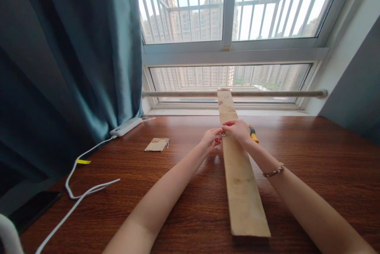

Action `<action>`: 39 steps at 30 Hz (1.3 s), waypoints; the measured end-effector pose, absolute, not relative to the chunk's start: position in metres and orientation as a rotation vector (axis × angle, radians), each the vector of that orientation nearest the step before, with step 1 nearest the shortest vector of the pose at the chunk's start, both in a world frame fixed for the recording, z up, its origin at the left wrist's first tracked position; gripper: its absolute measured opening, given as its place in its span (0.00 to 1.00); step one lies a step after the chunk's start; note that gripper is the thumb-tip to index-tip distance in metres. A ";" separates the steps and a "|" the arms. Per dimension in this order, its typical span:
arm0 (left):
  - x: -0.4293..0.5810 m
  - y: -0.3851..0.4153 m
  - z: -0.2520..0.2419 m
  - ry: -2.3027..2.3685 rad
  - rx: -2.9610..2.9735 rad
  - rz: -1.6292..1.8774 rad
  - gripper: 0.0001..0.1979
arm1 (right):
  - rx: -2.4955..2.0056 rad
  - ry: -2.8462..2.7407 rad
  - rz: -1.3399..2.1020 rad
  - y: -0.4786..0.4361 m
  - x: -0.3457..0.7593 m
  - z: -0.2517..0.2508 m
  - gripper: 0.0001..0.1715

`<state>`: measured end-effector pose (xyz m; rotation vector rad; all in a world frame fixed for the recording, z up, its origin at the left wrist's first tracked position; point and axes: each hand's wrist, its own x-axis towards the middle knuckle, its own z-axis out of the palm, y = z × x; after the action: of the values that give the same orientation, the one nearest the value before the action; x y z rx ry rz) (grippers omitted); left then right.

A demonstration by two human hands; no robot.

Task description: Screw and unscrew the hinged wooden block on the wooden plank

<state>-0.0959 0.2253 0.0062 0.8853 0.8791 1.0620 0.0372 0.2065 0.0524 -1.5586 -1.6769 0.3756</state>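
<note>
A long pale wooden board (242, 182) lies lengthwise on the brown table, its far end reaching the rail at the window. At the board's left edge, my left hand (212, 138) is closed in a pinch on a small shiny metal piece (223, 134), whose exact kind is too small to tell. My right hand (238, 130) rests over the board, its fingertips pinched together at the same spot; what they grip is hidden. Just right of the board, partly behind my right hand, sits a yellow and black tool (253, 134).
To the left, a scrap of cardboard (156, 144) lies with a screw (168, 144) at its edge. Farther left are a white power strip (126, 127), its white cable (71, 170) and a dark flat object (35, 208). A blue curtain (74, 48) hangs at the left.
</note>
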 end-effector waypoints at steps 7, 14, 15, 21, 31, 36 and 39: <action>-0.096 0.225 0.007 0.904 0.886 1.062 0.10 | -1.618 -1.718 0.252 0.203 0.027 0.055 0.13; -0.096 0.221 0.010 0.904 0.903 1.072 0.12 | -1.572 -1.727 0.192 0.199 0.023 0.053 0.12; -0.096 0.221 0.010 0.905 0.905 1.068 0.13 | -1.558 -1.732 0.189 0.199 0.022 0.054 0.12; -0.095 0.221 0.010 0.907 0.913 1.070 0.16 | -1.459 -1.758 0.176 0.200 0.020 0.052 0.09; -0.097 0.222 0.010 0.909 0.911 1.042 0.15 | -1.322 -1.865 0.340 0.212 0.037 0.053 0.07; -0.097 0.219 0.014 0.910 0.908 1.047 0.13 | -1.278 -1.916 0.409 0.217 0.047 0.054 0.10; -0.097 0.218 0.015 0.910 0.902 1.052 0.12 | -1.267 -1.903 0.407 0.217 0.048 0.052 0.10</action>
<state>-0.0972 0.2178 0.0148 0.9015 0.9101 1.0515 0.0478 0.2173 0.0520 -1.2671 -1.9027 0.4067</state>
